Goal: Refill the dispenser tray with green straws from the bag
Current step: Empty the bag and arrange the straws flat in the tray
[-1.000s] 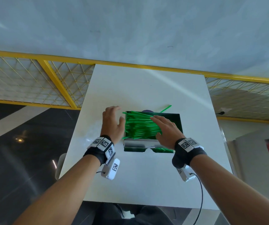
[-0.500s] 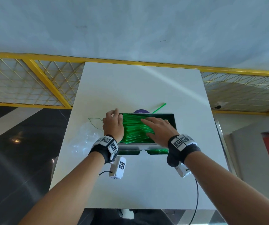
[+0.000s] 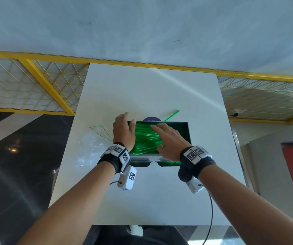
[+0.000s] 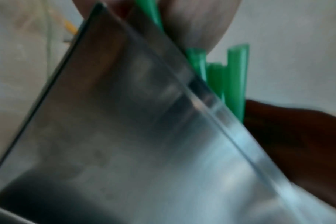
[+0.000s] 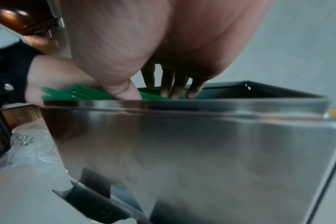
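White table [image 3: 152, 96]: fills the middle of the head view, bears everything below.
Steel dispenser tray [image 3: 189, 137]: centre of the frame, open-topped box, polished walls, likely slippery and rigid; dispensing slot on the near side.
Clear bag [image 3: 89, 147]: left of the tray, crumpled flat on the table, looks emptied, though hard to tell through the glare.
Green straws [image 3: 145, 138]: piled inside the tray, slanting, not yet level; ends poke above the left wall in the left wrist view [image 4: 237, 78].
Left hand [image 3: 123, 134]: at the tray's left wall, fingers curled over the rim and against the straw ends, seemingly squaring them.
Right hand [image 3: 170, 140]: over the pile, fingers straight and spread, tips [image 5: 191, 94] pressing down on the straws, thumb at the near rim.
Stray straw [image 3: 171, 115]: just behind the tray, upper right of it, lying on the table.
Handling: light, thin, smooth tubes, apt to roll, slide and kink if squeezed; best taken as a loose bundle mid-length, or nudged flat-handed; the stray one pinched near its middle.
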`<state>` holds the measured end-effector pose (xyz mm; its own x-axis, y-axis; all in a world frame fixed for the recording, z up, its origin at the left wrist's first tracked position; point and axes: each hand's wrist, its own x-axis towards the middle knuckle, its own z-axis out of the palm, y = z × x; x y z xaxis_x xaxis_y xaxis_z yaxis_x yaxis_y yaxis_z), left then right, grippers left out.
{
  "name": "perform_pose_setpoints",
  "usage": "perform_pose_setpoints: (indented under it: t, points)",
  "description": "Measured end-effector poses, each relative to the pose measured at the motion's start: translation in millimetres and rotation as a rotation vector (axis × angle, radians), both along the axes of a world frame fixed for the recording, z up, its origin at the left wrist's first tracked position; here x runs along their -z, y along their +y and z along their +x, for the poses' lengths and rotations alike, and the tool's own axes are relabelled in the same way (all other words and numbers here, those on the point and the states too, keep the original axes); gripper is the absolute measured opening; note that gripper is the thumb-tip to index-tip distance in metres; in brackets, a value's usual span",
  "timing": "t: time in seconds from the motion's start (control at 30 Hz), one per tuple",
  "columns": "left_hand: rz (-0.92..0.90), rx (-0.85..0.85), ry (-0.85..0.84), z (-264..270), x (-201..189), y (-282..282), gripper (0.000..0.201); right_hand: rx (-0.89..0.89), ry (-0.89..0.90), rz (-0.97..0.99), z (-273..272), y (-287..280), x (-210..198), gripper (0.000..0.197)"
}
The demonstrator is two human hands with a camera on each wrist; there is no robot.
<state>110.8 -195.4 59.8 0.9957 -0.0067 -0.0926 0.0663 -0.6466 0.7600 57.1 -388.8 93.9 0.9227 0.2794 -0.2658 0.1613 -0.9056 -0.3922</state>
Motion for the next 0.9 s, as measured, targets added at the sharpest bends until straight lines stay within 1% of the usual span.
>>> perform_pose_setpoints:
  t: [0.1,0.17,0.23,0.3,0.33,0.37,0.4,0.53,0.6,0.7,0.77,0.83,0.87,0.9]
  points:
    - [-0.192,-0.108,0.026,1.1,-2.0,7.5,0.047,-0.030,0.013,-0.030,1.4,-11.4,-1.7,0.079]
    - [-0.236,-0.091,0.071,-2.5,-6.9,7.4,0.047,-0.048,0.048,-0.065,4.2,-14.2,-0.5,0.084]
    - [-0.200,0.025,0.094,-8.9,-8.4,4.5,0.054,-0.063,0.103,-0.097,8.2,-12.0,2.2,0.090]
    - [-0.071,0.146,0.087,-14.9,-3.0,1.9,0.072,-0.070,0.158,-0.132,13.6,-7.1,4.2,0.095]
    - [-0.018,0.171,0.086,-17.0,0.8,1.7,0.078,-0.071,0.184,-0.151,16.5,-4.6,4.6,0.093]
    - [-0.002,0.164,0.083,-18.1,3.1,1.8,0.080,-0.080,0.201,-0.168,19.3,-1.6,4.0,0.089]
    - [-0.024,0.138,0.082,-18.3,3.6,1.7,0.079,-0.096,0.205,-0.183,22.0,1.6,3.4,0.081]
    - [-0.227,0.016,0.082,-17.8,-4.8,3.3,0.057,-0.192,0.151,-0.228,27.4,14.0,-1.6,0.038]
    - [-0.238,-0.015,0.062,-17.4,-3.9,5.7,0.048,-0.216,0.092,-0.274,24.7,17.3,-3.1,0.029]
    - [-0.226,-0.073,0.033,-16.3,-1.3,6.6,0.046,-0.208,0.022,-0.316,21.0,17.7,-2.7,0.033]
    - [-0.289,-0.141,0.058,-14.5,-4.7,5.3,0.052,-0.178,0.027,-0.327,21.9,18.7,-3.8,0.038]
    - [-0.401,-0.211,0.115,-11.3,-8.6,4.7,0.061,-0.118,0.056,-0.321,24.7,21.0,-3.3,0.048]
    - [-0.413,-0.212,0.132,-10.8,-9.6,4.4,0.061,-0.078,0.074,-0.310,25.6,22.3,-2.0,0.055]
    - [-0.376,-0.183,0.136,-11.9,-10.7,3.6,0.059,-0.037,0.097,-0.290,26.4,23.5,0.2,0.062]
